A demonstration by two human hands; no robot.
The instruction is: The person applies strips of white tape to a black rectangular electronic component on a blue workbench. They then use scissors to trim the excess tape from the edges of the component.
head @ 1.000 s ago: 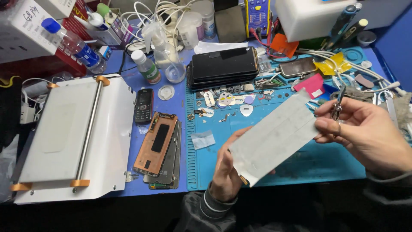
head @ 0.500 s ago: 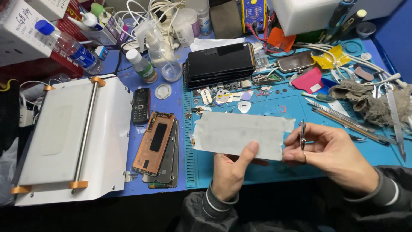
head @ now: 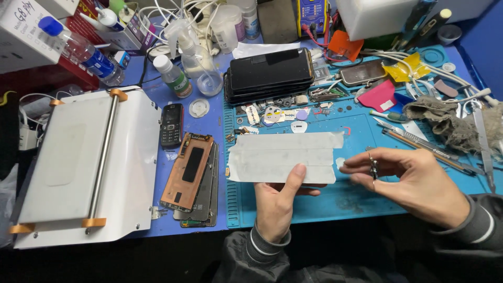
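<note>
My left hand [head: 279, 202] holds a flat rectangular panel covered in whitish tape strips [head: 285, 158], thumb on its lower edge, level above the blue work mat [head: 361, 196]. My right hand [head: 414, 181] is just right of the panel's end and pinches a small dark metal tool [head: 373, 166] between thumb and fingers. The two hands are a short gap apart.
A white laminating machine with a metal roller [head: 86, 162] fills the left. Phone frames [head: 191, 175], a small black phone [head: 171, 124], a stack of dark phones [head: 270, 76], bottles [head: 173, 76], tweezers and blades [head: 419, 139] and a grey rag [head: 453, 123] crowd the bench.
The taped panel has swung from tilted up at the right to level and lower over the mat. My right hand has come down and left beside its end, still pinching the small tool.
</note>
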